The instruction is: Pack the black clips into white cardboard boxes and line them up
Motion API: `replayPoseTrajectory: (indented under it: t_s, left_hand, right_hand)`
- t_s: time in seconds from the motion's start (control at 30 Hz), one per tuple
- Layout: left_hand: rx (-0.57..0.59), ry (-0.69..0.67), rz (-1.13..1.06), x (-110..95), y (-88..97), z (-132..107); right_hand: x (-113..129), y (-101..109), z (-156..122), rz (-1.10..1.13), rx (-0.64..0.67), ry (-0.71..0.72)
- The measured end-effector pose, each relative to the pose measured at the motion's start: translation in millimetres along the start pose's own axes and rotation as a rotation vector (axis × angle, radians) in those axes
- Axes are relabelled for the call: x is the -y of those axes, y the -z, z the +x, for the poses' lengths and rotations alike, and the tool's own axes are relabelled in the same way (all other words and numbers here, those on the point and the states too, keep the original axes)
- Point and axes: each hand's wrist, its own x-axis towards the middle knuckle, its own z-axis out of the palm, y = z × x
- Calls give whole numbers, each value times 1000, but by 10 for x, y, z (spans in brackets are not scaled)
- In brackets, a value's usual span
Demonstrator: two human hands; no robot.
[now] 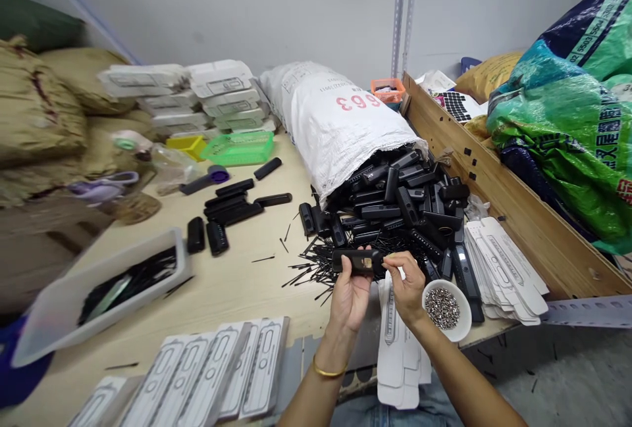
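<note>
My left hand (349, 294) grips a small black plastic casing (356, 260), holding it up over the table's front edge. A gold bangle sits on that wrist. My right hand (405, 285) is beside it, fingers pinched at the casing's right end on something too small to make out. Just right of that hand stands a white bowl (460, 322) filled with small metal screws. Behind both hands lies a heap of black casings (405, 206) spilling from a white woven sack (340, 118), with thin black pins (311, 268) scattered in front.
White packaging cards lie stacked at right (503, 269), under my hands (399, 354) and along the near edge (212, 368). A white tray (99, 289) of black parts sits left. Green (239, 147) and yellow baskets, stacked white packs and brown sacks fill the back; a wooden board (494, 183) borders the right.
</note>
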Motion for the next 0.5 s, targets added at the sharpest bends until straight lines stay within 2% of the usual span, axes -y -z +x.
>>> replayPoseTrajectory:
  t_s: [0.07,0.23,0.3,0.37,0.5]
  left_hand:
    - [-4,0,-15,3,-2,-2]
    - [-10,-12,-5,-28,30,10]
    - [1,-20,3,-31,46,6]
    - [21,-33,26,-19,54,-3]
    - [102,-117,93,-14,42,-46]
  right_hand:
    - [-17,-4,-28,28,5,5]
    - [-97,31,-154,205,59,-348]
    - [-105,57,-182,244,62,-412]
    - [-94,83,-184,192,90,-394]
    - [-29,121,-141,-8,176,-255]
